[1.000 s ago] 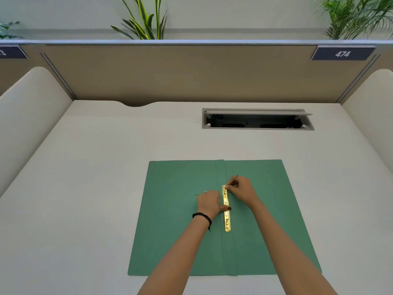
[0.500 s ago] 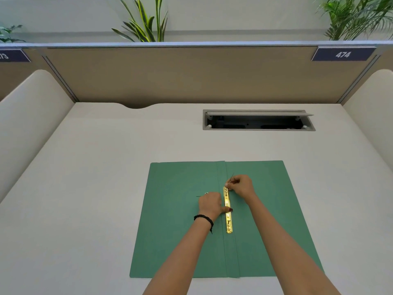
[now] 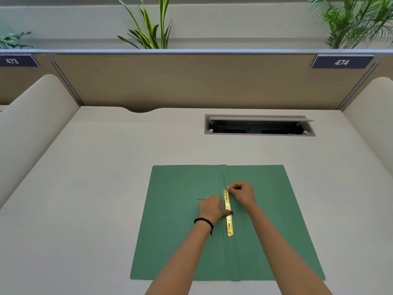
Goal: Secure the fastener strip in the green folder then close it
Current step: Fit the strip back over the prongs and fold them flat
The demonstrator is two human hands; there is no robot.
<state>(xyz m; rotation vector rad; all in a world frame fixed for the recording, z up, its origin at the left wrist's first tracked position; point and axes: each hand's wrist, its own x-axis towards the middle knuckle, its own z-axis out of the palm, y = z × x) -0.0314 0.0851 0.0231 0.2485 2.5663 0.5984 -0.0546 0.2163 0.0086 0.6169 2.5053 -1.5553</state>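
Observation:
A green folder (image 3: 176, 226) lies open and flat on the desk. A gold fastener strip (image 3: 228, 222) runs along its centre fold. My left hand (image 3: 211, 207) presses its thumb down on the middle of the strip. My right hand (image 3: 241, 192) pinches the thin metal prong (image 3: 224, 181) at the strip's far end; the prong points away from me along the fold. A second prong tip (image 3: 206, 196) shows just beyond my left hand, mostly hidden by it.
The cream desk (image 3: 95, 188) is walled by a tan partition (image 3: 191, 81) at the back and rounded side panels. An open cable tray (image 3: 258, 127) is set into the desk beyond the folder, to the right.
The prong in my right hand has swung from slanting right to pointing straight along the fold. My left thumb has stayed on the strip.

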